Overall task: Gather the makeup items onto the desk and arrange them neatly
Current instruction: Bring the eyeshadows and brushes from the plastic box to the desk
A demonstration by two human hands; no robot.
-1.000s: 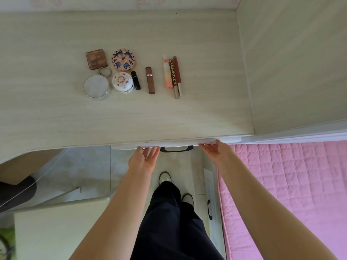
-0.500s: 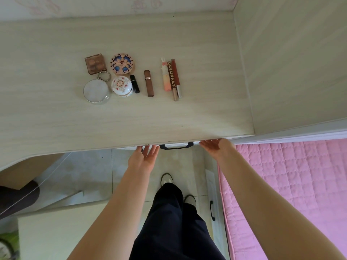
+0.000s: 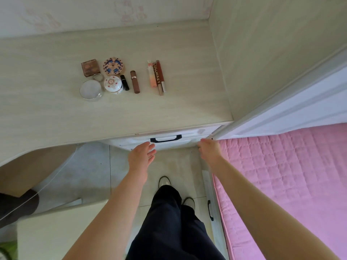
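Both hands hang below the table's (image 3: 56,117) front edge, left hand (image 3: 140,156) open and empty, right hand (image 3: 210,150) loosely curled holding nothing, while the makeup items (image 3: 122,77) lie far beyond them mid-table, tubes pointing front-to-back, nearer the left hand.

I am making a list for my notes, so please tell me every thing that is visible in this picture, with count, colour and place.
desk: 1, pale wood, upper left
square palette: 1, brown, far left of the group
patterned round compact: 1, blue and pink, beside the palette
clear round jar: 1, silver rim, front left
floral round case: 1, white, right of the jar
black lipstick: 1, beside the floral case
brown lipstick: 1, middle
slim tubes: 3, peach, brown, red, side by side, right
drawer handle: 1, black, under the desk edge
bed cover: 1, pink, right
left hand: open, at the drawer front
right hand: at the drawer's right corner
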